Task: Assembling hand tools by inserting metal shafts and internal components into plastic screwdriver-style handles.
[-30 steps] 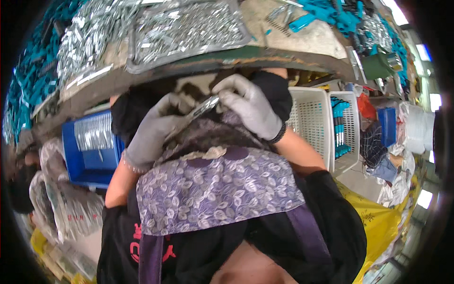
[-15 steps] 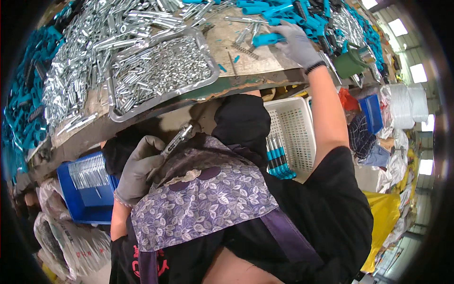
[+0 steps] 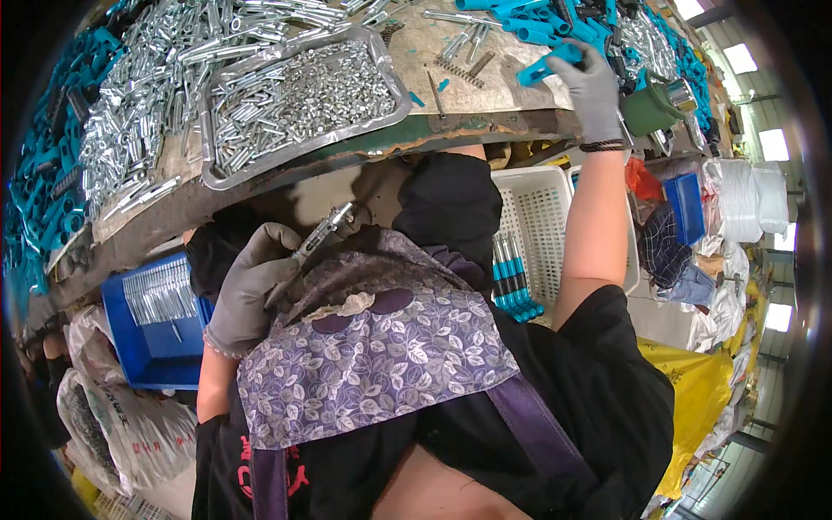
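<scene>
The left hand (image 3: 260, 282) grasps a slim metal piece (image 3: 322, 232) in curled fingers, above the lap and in front of the bench (image 3: 507, 94); its free end points up and to the right. The right hand (image 3: 594, 91) pinches a teal sleeve (image 3: 548, 66) between the fingers, just above the bench top and near the heap of teal parts (image 3: 563, 26).

Status: the metal piece and the sleeve are well apart, so this unit appears unfinished. Several teal-and-black rods (image 3: 513, 276) lie side by side in the white basket (image 3: 536, 204) (these look like completed units, though this is a judgement). Remaining stock appears large: a metal tray (image 3: 305, 151) of small fittings, a heap of metal tubes (image 3: 139, 100) to its left, and loose springs (image 3: 459, 74) near the right hand. A blue bin (image 3: 165, 357) at the left contains a row of metal rods (image 3: 160, 290); their stage cannot be told.
</scene>
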Motion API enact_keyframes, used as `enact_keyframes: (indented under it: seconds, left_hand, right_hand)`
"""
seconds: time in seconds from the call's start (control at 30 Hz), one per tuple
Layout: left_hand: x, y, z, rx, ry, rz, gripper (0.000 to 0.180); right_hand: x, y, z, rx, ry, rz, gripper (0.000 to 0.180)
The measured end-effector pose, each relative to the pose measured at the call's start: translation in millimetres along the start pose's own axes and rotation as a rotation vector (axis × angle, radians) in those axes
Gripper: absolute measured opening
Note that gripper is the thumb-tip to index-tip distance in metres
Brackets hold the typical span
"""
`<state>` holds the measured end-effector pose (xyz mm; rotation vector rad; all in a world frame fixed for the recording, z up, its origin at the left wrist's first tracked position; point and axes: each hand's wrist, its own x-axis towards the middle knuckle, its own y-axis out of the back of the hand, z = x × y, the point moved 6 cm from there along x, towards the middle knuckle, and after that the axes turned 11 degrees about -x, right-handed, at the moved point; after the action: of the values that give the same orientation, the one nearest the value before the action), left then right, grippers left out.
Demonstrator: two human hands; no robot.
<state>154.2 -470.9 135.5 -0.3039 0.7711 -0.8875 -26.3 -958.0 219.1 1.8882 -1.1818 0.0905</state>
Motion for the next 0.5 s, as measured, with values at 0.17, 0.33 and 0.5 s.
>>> enact_keyframes:
  seconds: [0.17, 0.33, 0.5]
  left_hand:
    - [-3, -5, 3, 0.032, 0.007, 0.059, 0.018]
    - [-1, 1, 8, 0.006, -0.056, 0.079, 0.012]
    - [-3, 6, 12, 0.014, -0.068, 0.098, 0.014]
  right_hand:
    - [-42, -45, -1, -0.121, -0.081, -0.068, 0.034]
    - [-73, -39, -85, 0.316, -0.016, -0.145, 0.021]
    - [-144, -80, -148, 0.275, 0.122, -0.74, 0.036]
